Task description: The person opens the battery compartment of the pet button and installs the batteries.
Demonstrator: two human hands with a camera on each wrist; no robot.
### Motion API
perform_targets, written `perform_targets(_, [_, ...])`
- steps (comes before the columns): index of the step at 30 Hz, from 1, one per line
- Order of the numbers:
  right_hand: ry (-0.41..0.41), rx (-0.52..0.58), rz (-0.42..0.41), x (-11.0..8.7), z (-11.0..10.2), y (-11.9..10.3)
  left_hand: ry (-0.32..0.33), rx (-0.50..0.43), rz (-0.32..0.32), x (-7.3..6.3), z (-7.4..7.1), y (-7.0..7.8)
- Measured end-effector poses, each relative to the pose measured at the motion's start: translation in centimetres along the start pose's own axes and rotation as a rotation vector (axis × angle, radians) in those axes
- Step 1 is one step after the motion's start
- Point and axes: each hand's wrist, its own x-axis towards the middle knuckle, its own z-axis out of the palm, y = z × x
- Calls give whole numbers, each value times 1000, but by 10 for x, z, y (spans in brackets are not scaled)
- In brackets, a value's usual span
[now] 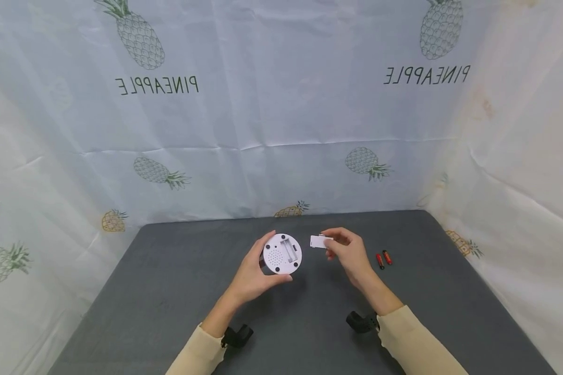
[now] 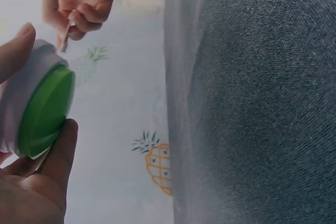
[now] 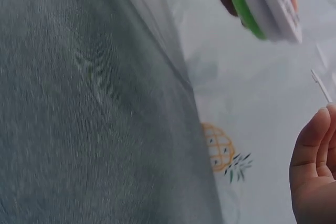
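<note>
Pineapple-print cloth (image 1: 281, 112) backs grey table (image 1: 169, 291); L hand (image 1: 255, 274) grips device (image 1: 283, 254), R hand (image 1: 351, 254) pinches cover (image 1: 318, 241); 2 batteries (image 1: 380, 261) nr table's far R corner.

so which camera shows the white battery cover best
Head view: the white battery cover shows its broad face there, pinched by the right hand. The left wrist view shows it nearly edge-on; the right wrist view, only a thin sliver near the right edge.

Head view: diffuse light, faint shadows on grey tabletop (image 1: 309, 317). Both wrist views: hazy, soft-focused; left brightest toward 11 o'clock.
</note>
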Motion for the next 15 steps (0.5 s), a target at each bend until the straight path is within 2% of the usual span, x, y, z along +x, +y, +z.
perform_targets(8, [6,-61,55,17,-10,14,-18,-26,24,0,3,-4])
perform_targets(15, [20,-98,126,30,-13,26,-18,-28,12,1,4,-4])
